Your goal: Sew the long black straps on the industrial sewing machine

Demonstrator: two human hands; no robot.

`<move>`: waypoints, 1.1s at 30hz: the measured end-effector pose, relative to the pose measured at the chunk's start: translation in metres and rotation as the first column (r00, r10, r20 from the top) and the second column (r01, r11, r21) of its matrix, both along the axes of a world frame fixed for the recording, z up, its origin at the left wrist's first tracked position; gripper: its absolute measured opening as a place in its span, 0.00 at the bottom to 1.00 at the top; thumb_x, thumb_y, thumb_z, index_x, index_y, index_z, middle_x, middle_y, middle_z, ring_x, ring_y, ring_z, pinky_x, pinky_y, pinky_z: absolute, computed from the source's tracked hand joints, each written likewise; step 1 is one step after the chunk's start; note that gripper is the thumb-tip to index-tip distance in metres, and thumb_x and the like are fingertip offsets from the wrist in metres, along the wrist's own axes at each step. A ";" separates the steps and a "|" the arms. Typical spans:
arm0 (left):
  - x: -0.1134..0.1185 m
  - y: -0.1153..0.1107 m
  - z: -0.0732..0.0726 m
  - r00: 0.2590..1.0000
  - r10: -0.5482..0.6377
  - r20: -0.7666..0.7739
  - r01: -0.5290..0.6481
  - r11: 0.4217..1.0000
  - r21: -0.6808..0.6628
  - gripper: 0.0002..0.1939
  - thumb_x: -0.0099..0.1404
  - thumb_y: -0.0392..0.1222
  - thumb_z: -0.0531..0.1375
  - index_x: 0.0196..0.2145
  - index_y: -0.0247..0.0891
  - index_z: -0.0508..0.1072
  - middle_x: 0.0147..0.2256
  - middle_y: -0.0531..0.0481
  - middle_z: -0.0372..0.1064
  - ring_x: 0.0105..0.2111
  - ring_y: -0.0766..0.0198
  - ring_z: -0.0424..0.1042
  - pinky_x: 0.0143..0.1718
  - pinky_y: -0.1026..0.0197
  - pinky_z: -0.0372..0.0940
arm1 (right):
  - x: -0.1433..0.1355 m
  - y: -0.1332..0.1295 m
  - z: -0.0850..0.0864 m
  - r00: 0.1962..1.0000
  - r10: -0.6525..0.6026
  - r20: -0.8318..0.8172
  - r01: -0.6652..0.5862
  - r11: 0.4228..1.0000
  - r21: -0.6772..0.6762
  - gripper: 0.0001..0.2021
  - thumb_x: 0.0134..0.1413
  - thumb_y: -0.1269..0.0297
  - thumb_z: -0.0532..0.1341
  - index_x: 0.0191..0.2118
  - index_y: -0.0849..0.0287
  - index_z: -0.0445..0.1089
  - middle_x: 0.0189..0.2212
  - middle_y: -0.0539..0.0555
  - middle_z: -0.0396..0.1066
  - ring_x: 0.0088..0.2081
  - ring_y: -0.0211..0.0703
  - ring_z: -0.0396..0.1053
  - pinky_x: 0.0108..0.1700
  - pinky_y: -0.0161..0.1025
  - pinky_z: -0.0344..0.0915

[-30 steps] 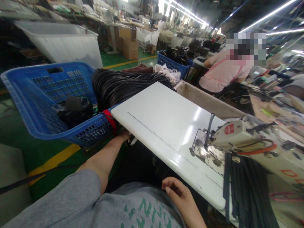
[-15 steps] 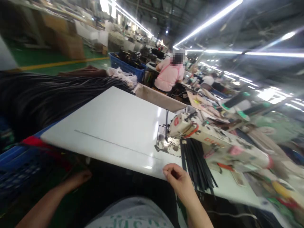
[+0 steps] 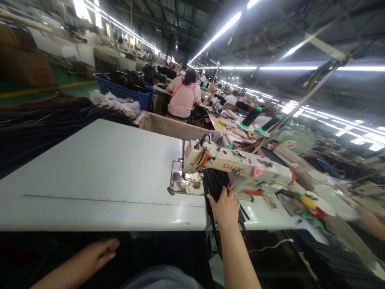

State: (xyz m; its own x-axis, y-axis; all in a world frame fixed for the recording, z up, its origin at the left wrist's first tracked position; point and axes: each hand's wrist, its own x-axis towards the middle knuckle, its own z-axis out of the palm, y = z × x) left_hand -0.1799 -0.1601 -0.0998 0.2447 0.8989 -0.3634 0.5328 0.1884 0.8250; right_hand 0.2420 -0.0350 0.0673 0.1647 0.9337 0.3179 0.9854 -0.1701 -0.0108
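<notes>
My right hand [image 3: 225, 206] lies over a bundle of long black strips [image 3: 215, 182] beside the sewing machine [image 3: 231, 162]. Its thumb points out to the left, and the fingertips reach onto the strips. The strips run under the machine's arm, their loose ends hanging past the table's front edge. Left of them are the machine's needle and metal plate [image 3: 183, 185], with no work under them that I can make out. In front of the white table [image 3: 99, 160], low on the left, my left hand [image 3: 104, 253] hangs loosely bent, fingers a little apart and holding nothing visible.
A large pile of black strips [image 3: 39, 132] borders the table on the left. Behind stand a beige trough [image 3: 171, 126] and a blue basket [image 3: 126, 90] of dark items. A co-worker in pink [image 3: 182, 98] sits beyond. Black thread cones [image 3: 252, 117] rise behind the machine.
My right hand has moved from the table's front edge onto the black strips, its fingers spreading from a pinch. The view has swung right; my left hand stays below the table edge.
</notes>
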 end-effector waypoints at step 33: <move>0.117 0.083 0.092 0.848 0.418 -0.326 0.081 0.505 0.860 0.17 0.67 0.25 0.50 0.42 0.39 0.75 0.48 0.42 0.75 0.54 0.52 0.73 0.61 0.45 0.69 | -0.037 0.031 0.000 0.998 0.006 0.057 0.007 0.974 -0.228 0.21 0.58 0.64 0.67 0.49 0.80 0.71 0.46 0.81 0.73 0.49 0.68 0.77 0.45 0.47 0.73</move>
